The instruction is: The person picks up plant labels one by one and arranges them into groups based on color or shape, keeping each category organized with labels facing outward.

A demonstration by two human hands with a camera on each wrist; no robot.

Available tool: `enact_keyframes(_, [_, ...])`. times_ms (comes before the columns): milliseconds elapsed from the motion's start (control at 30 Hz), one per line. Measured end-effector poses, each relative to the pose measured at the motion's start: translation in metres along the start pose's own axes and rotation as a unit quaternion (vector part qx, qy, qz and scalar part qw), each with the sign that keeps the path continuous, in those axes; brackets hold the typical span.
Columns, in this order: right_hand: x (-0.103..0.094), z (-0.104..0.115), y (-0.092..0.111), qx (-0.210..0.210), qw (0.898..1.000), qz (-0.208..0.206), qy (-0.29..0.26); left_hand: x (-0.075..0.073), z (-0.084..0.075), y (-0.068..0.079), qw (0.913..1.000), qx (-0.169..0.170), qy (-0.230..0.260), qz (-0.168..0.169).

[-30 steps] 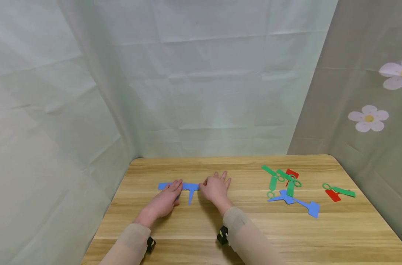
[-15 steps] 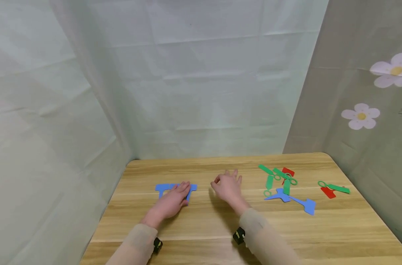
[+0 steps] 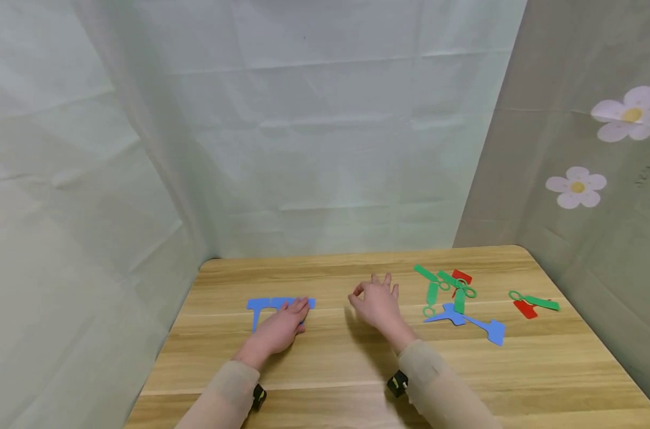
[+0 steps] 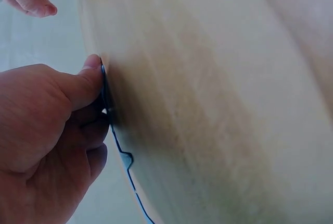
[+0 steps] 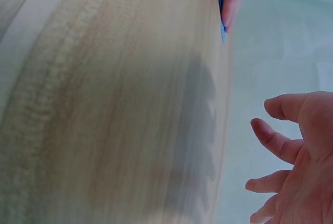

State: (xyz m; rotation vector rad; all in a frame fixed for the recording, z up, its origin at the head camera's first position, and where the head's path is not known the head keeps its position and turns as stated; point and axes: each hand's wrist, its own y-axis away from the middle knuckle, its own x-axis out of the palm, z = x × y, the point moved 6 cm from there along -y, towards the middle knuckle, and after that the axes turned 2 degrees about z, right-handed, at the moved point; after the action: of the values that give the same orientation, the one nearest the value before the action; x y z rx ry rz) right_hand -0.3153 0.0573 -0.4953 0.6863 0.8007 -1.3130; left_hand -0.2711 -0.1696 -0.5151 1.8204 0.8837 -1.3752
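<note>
Blue T-shaped plant labels (image 3: 258, 304) lie side by side in a row on the left part of the table, their tops lined up. My left hand (image 3: 279, 329) rests on the right end of this row with fingers extended, covering much of the label beneath. In the left wrist view, the thin blue edge (image 4: 126, 160) runs under the fingers. My right hand (image 3: 379, 307) hovers above the wood to the right of the row. Its fingers are spread, and the right wrist view shows nothing between thumb (image 5: 285, 106) and forefinger.
On the right lie green tags with ring ends (image 3: 432, 293), partly overlapping a red label (image 3: 462, 276). Two more blue labels (image 3: 495, 331) lie in front of them. Farther right, a green tag (image 3: 541, 302) crosses a red label (image 3: 525, 309). Cloth walls (image 3: 325, 179) surround the wooden table (image 3: 335, 381).
My right hand has let go at the row's right end and moved right, away from the labels. My left hand has slid right along the row, uncovering the left label. The head view has shifted slightly.
</note>
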Motion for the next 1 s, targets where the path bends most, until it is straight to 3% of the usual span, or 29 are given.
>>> enact_keyframes(233, [0.0,-0.005,0.001,0.003,1.0,-0.001,0.008,0.005,0.003,-0.004,0.9998,-0.006,-0.012,0.011])
enact_keyframes(700, [-0.002,-0.019,0.005,0.002,1.0,-0.002,0.019,0.006,0.006,-0.004,0.9996,-0.013,0.011,0.021])
enact_keyframes(1000, [-0.021,-0.042,0.014,0.009,0.999,-0.017,0.03,0.001,0.005,-0.001,0.9986,0.001,0.044,0.03])
